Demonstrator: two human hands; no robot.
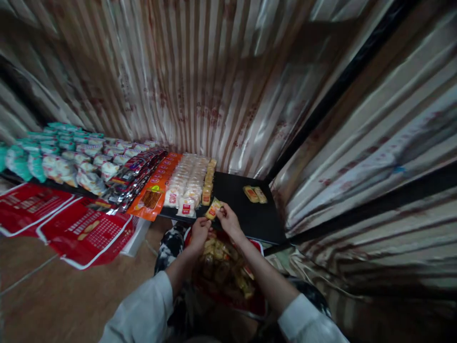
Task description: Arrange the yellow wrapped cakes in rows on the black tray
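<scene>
A small yellow wrapped snack packet [213,210] is held over the front edge of the black shelf [232,186]. My right hand [229,220] pinches its right end, while the fingers of my left hand [200,232] are closed at its lower left corner. Just behind it, a row of matching yellow packets [209,185] runs back along the shelf beside rows of white packets [186,183]. Below my hands, many loose yellow packets [217,255] lie in a red bag [262,307] between my knees.
Two yellow packets [254,194] lie at the shelf's right end. Leftward are an orange packet [157,186], dark shiny packets [137,178], white bags [91,162] and green bags [21,159]. Red printed bags [89,231] hang at the front. A striped curtain [200,85] closes the back.
</scene>
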